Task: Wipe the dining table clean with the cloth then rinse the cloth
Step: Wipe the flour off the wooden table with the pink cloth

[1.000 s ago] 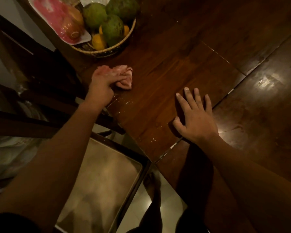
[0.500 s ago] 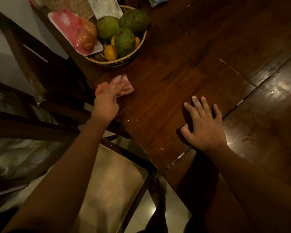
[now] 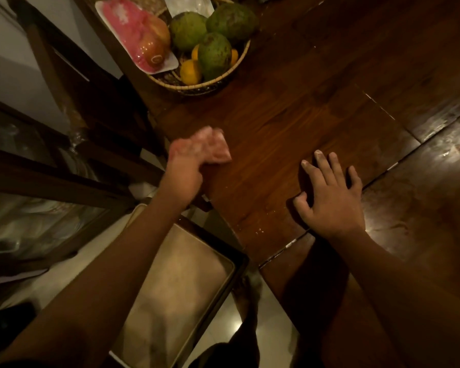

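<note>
Your left hand (image 3: 182, 171) has a bunched grip on the pink cloth (image 3: 218, 148), pressed on the tabletop (image 3: 290, 123) by its left edge, just near of the fruit basket (image 3: 205, 87). Right hand (image 3: 329, 197) lies flat, grip released, bracing you. I'd flatten the cloth out and sweep toward those pale specks (image 3: 259, 231) at the near edge.
</note>
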